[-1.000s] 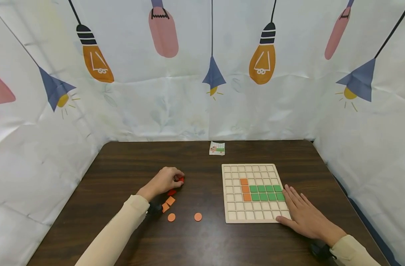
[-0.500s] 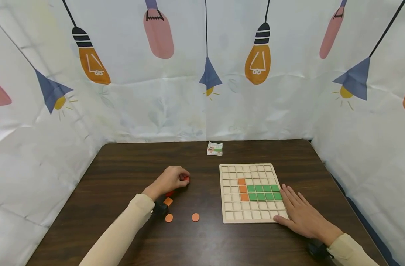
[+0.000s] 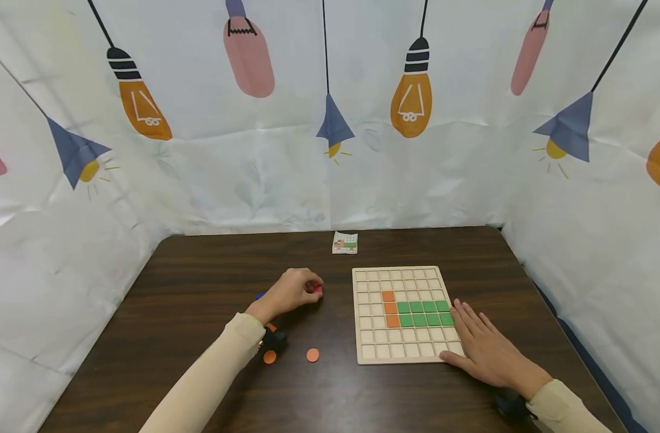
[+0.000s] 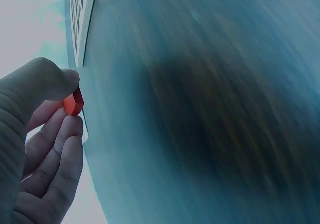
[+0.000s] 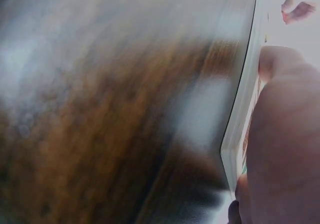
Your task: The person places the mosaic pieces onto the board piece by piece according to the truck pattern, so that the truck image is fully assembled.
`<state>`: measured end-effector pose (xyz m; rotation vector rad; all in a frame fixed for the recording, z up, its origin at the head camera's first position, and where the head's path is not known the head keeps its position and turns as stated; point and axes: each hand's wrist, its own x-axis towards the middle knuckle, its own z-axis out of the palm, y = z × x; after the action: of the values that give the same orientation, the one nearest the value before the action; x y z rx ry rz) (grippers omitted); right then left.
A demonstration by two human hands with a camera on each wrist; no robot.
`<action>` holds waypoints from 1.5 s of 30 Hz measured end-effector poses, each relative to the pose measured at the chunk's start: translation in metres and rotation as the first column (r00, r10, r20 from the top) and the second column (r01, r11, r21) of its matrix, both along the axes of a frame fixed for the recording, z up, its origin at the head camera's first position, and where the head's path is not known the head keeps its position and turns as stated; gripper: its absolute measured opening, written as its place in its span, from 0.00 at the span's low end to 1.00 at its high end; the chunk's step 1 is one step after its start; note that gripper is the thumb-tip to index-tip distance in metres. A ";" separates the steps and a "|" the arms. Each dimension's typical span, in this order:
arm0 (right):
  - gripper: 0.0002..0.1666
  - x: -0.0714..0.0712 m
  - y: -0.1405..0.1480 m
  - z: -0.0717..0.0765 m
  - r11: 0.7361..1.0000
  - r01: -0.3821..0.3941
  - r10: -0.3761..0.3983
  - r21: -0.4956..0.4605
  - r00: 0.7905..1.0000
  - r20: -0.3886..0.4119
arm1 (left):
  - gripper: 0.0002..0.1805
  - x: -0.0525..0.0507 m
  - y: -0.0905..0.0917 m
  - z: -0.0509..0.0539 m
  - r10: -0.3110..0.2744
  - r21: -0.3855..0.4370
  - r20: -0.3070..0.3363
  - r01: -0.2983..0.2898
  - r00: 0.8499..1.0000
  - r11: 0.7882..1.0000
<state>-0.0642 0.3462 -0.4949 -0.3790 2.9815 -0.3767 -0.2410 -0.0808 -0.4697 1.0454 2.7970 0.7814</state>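
Between thumb and fingers my left hand [image 3: 289, 294] pinches a small red tile [image 3: 317, 289], held left of the board. In the left wrist view the red tile [image 4: 74, 102] shows a straight edge, but its full shape is covered by the fingertips. A pale gridded board [image 3: 370, 338] lies on the table with a column of orange square tiles [image 3: 390, 308] and two rows of green tiles [image 3: 423, 313] in its cells. My right hand [image 3: 489, 349] rests with straight fingers along the board's right edge, the thumb at its lower right corner.
A small printed card [image 3: 345, 243] lies near the table's far edge. Below the left wrist are two orange discs [image 3: 313, 355] and a partly hidden orange tile [image 3: 272, 327]. A blue piece [image 3: 260, 296] peeks out behind the left hand.
My left hand has moved right toward the board, carrying the red tile. A blue piece has come into sight behind it. The right hand stays on the board's edge.
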 end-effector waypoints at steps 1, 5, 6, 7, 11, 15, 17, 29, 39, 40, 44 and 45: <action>0.61 0.000 0.000 0.000 1.000 -0.001 0.001 0.000 1.000 -0.001 | 0.10 0.000 0.003 0.000 -0.008 0.005 -0.003 0.008 1.000 1.000; 0.61 0.000 0.001 -0.001 1.000 -0.005 0.005 -0.004 1.000 -0.005 | 0.11 0.001 0.016 0.002 -0.029 0.011 -0.012 0.030 0.999 1.000; 0.60 0.000 0.001 -0.001 1.000 -0.011 0.011 -0.005 1.000 -0.015 | 0.11 0.002 0.019 0.003 -0.034 0.010 -0.014 0.034 0.999 0.999; 0.60 0.000 0.001 -0.001 1.000 -0.016 0.015 -0.008 1.000 -0.021 | 0.11 0.002 0.022 0.003 -0.037 0.011 -0.013 0.038 0.999 0.999; 0.59 0.001 0.002 -0.001 1.000 -0.021 0.021 -0.010 0.999 -0.028 | 0.11 0.003 0.035 0.004 -0.051 0.015 -0.007 0.051 0.999 0.999; 0.60 0.001 0.003 -0.001 1.000 -0.004 0.004 -0.018 1.000 -0.002 | 0.11 0.003 0.048 0.002 -0.060 0.010 -0.009 0.060 0.998 0.998; 0.60 0.001 0.002 -0.001 1.000 -0.001 0.001 -0.021 1.000 0.002 | 0.11 0.003 0.053 0.001 -0.064 0.008 -0.013 0.064 0.998 0.998; 0.60 0.000 0.003 -0.003 1.000 -0.006 0.006 -0.009 1.000 -0.013 | 0.11 0.005 0.090 -0.001 -0.137 0.023 -0.013 0.137 0.991 0.990; 0.60 0.000 0.001 -0.002 1.000 -0.008 0.008 0.013 0.999 -0.039 | 0.09 0.007 0.113 -0.003 -0.171 0.000 0.002 0.171 0.985 0.985; 0.60 0.000 0.001 -0.002 1.000 -0.007 0.008 0.017 0.999 -0.040 | 0.08 0.006 0.115 -0.003 -0.173 0.000 0.004 0.173 0.985 0.985; 0.60 0.000 0.002 -0.002 1.000 -0.005 0.006 0.019 0.999 -0.038 | 0.07 0.006 0.121 -0.004 -0.179 -0.006 0.007 0.179 0.984 0.984; 0.60 0.000 0.002 -0.002 1.000 -0.005 0.006 0.020 0.999 -0.039 | 0.07 0.005 0.122 -0.005 -0.179 -0.010 0.010 0.179 0.984 0.984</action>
<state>-0.0646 0.3480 -0.4970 -0.3972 3.0187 -0.3429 -0.2355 0.0413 -0.4743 1.2660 2.6493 0.7472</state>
